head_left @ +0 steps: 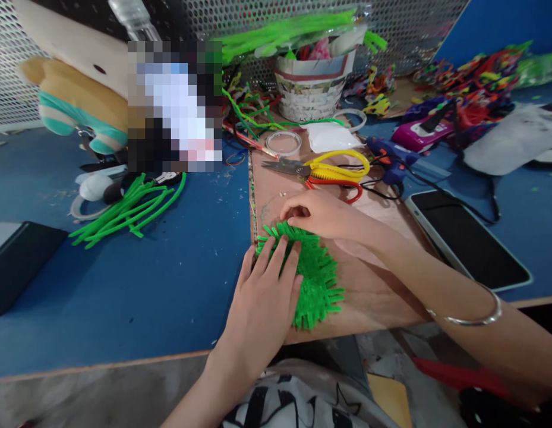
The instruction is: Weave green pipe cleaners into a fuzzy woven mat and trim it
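Well, a green fuzzy piece [315, 273] lies near the front edge of a light brown board [362, 297], and the board is on the blue surface [169, 285]. Little green ends stick out all around it. The left hand [267, 282] is spread out, with its fingers resting on the left part of the fuzzy piece. It is not gripping anything. The right hand [318, 213] is curled, with its fingertips at the far edge of the same piece. I cannot tell if they pinch 1 of the green ends or only touch it. A silver bracelet [474, 321] is on the right arm.

Just past the right hand are scissors [319, 172] with 1 yellow handle and 1 red handle, and their blades point left. Behind them are a clear ring [270, 144] and a small white packet [333, 138]. Farther back stands a woven pot [309, 92]. A phone [472, 238] with a dark screen lies to the right of the right arm. Over on the left, loose green fuzzy sticks [124, 211] lie in a pile, near a dark flat thing [26, 261].
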The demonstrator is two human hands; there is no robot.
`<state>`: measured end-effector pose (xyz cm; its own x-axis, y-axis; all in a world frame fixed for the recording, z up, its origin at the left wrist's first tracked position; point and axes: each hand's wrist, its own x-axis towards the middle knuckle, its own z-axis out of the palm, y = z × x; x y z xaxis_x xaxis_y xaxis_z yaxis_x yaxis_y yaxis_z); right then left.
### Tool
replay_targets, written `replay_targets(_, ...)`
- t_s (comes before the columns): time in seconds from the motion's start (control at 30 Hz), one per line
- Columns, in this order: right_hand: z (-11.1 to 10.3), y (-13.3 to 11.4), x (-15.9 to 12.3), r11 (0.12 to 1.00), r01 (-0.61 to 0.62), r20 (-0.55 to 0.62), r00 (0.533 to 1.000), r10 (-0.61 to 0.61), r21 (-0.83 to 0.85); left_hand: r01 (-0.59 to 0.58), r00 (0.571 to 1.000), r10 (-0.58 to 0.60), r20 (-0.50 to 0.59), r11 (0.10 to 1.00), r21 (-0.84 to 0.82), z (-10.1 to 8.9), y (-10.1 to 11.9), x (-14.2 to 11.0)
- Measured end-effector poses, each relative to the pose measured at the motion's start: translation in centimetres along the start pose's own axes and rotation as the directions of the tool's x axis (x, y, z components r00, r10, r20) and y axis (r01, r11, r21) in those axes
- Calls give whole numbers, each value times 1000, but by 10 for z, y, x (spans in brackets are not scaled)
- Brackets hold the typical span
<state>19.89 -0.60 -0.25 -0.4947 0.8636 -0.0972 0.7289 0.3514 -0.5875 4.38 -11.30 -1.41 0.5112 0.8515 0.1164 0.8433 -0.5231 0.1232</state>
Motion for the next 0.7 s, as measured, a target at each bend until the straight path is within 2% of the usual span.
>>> replay_targets(0.33, 0, 4, 0, 997, -43, 8, 999, 44, -60, 1, 1000, -1, 3, 1000, -4, 0, 0, 0)
replay_targets(0.53, 2, -2, -4, 992, -53, -3, 999, 53, -116, 0, 1000, 0, -3, 1000, 2, 0, 0, 1)
replay_targets(0.7, 6, -2, -3, 997, -44, -31, 999, 42, -58, -2, 1000, 2, -12, 1000, 16, 0, 0, 0)
